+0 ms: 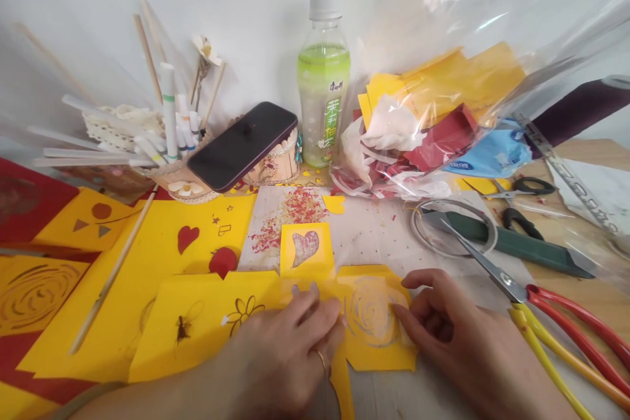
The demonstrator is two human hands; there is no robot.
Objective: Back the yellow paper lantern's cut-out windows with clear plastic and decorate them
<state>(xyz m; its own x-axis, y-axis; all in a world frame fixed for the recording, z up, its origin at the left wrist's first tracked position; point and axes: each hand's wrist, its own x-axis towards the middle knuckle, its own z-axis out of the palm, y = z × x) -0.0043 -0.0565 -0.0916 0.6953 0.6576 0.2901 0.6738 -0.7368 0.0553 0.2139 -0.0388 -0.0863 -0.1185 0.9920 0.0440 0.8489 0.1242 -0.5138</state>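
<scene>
Left hand (300, 341), fingers loosely bent, gripping nothing, presses yellow card (270, 285) flat on worktop (605, 298), likely steadying it; half-curled right hand (457, 328) touches its swirl-patterned flap (371, 312), pinch unclear.

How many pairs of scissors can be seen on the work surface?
2: the red-and-yellow-handled scissors lie right of the right hand, and the black-handled scissors lie farther back, near the blue packet. More could be hidden under the clutter.
</scene>
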